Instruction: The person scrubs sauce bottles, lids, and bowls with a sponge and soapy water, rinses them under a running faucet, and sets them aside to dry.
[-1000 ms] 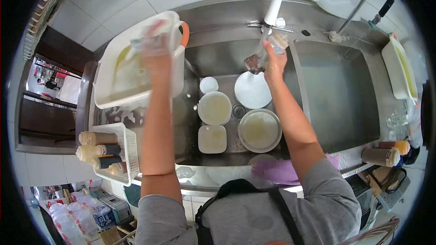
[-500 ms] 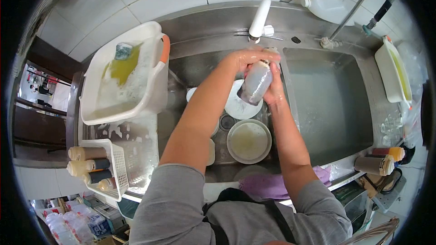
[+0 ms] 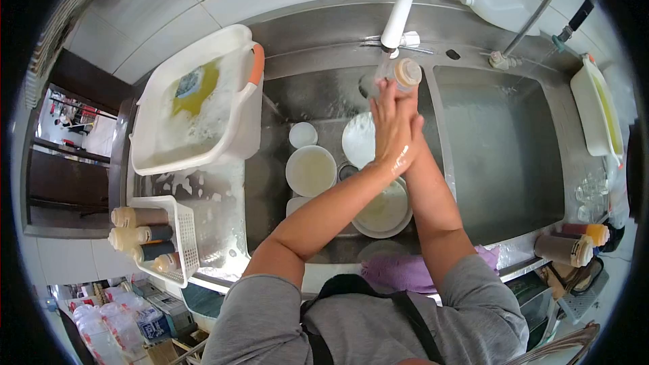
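A squeeze bottle [image 3: 400, 76], translucent plastic with a tan ribbed screw cap, was held tilted under the white tap spout [image 3: 396, 19] at the rear edge of the left sink basin [image 3: 304, 94]; its body was mostly hidden by the hands. The left hand [image 3: 387, 128] lay wet and glossy, fingers extended upward along the bottle, overlapping the right hand [image 3: 409, 118], which was wrapped around the bottle from the right side. Both were closed upon it. The basin was brushed stainless steel, and on its floor lay a round white plate [image 3: 358, 139], a round bowl [image 3: 310, 170], a small white cup [image 3: 302, 134] and a wide metal bowl [image 3: 385, 211]. On the counter at the basin's left edge stood a white plastic tub [image 3: 169, 155] holding suds, yellowish liquid and a sponge [image 3: 191, 84].
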Demonstrator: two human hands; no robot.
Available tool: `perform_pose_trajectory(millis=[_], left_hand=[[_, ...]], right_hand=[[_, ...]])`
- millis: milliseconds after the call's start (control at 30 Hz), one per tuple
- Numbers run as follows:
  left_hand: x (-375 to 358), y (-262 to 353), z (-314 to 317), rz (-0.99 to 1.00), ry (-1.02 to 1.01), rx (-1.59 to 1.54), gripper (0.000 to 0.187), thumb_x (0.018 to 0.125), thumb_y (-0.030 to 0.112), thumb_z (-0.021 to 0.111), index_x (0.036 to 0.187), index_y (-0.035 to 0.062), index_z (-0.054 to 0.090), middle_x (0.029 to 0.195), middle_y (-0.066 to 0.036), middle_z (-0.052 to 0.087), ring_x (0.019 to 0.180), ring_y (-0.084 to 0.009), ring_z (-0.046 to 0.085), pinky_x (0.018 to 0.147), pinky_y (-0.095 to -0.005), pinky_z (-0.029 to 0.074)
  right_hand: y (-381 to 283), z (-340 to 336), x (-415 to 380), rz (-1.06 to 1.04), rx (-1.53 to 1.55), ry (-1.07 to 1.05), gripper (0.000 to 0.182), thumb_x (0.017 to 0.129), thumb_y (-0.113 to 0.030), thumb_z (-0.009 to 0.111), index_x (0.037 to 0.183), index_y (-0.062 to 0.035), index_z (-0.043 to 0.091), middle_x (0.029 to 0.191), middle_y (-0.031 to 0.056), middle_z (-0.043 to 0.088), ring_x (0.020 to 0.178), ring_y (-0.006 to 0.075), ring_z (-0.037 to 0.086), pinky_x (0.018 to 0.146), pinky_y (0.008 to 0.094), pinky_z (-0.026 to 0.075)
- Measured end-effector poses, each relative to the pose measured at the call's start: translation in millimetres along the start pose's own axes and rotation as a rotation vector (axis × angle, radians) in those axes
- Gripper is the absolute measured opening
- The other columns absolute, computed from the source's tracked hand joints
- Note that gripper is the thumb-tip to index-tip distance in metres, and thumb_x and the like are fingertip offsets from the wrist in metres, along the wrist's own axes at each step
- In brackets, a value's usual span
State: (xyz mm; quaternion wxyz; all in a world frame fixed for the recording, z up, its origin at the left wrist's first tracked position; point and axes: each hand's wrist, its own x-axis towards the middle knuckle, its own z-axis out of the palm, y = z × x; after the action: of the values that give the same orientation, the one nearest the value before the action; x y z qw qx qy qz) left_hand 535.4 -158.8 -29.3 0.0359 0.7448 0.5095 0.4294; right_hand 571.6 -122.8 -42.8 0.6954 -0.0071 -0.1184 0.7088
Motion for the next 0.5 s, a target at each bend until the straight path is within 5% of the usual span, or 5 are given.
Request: perform_pose_trajectory(millis=[100,267,367,433,500], left_hand=[[40,-18,-8,-0.312,0.081,-0.488,0.042,0.086,0.021,0.058,0.12,-0.0008,0.048,0.137,-0.026,0.038,0.122,-0.0401,0.04,0.099,-0.0486,0.033],[91,-59,-17,-0.531,-0.062,-0.458,0.034,0.091,0.027,0.049,0.113,0.0029,0.058,0.125,-0.015,0.054,0.117,-0.0354,0.047,0.095,-0.0459,0.037],[80,-43,-48,-0.504,-0.061,-0.625,0.033,0.091,0.029,0.048,0.105,0.0021,0.063,0.118,-0.016,0.059,0.111,-0.0352,0.052,0.09,-0.0426,0.042],[68,-52,-62,0.283,0.09,-0.191,0.035,0.089,0.03,0.058,0.105,0.0006,0.063,0.112,-0.021,0.061,0.095,-0.0315,0.061,0.081,-0.0387,0.047],[54,-49,-77,0.097,-0.044,-0.179,0.032,0.087,0.026,0.061,0.107,0.0011,0.063,0.114,-0.019,0.06,0.097,-0.0306,0.061,0.08,-0.0379,0.048]], right_hand=[[12,-11,24,-0.169,-0.445,0.153,0.05,0.082,-0.011,0.071,0.126,-0.0031,0.048,0.121,0.0091,0.056,0.111,0.0175,0.055,0.093,0.0319,0.044],[10,-5,34,-0.385,-1.106,0.103,0.056,0.076,-0.003,0.072,0.127,-0.005,0.049,0.122,0.0084,0.056,0.115,0.023,0.054,0.099,0.0337,0.041],[-5,-8,49,-0.542,-1.442,-0.113,0.065,0.066,0.006,0.072,0.125,-0.0066,0.05,0.122,0.0125,0.056,0.115,0.0274,0.053,0.097,0.0351,0.042],[-20,-12,63,-0.629,-1.655,-0.33,0.065,0.061,0.006,0.073,0.121,-0.0078,0.054,0.118,0.014,0.056,0.109,0.0343,0.053,0.095,0.0374,0.043],[-27,-7,60,-0.551,-1.634,-0.311,0.064,0.058,0.004,0.074,0.118,-0.0093,0.056,0.115,0.0158,0.055,0.105,0.0388,0.053,0.095,0.0398,0.042]])
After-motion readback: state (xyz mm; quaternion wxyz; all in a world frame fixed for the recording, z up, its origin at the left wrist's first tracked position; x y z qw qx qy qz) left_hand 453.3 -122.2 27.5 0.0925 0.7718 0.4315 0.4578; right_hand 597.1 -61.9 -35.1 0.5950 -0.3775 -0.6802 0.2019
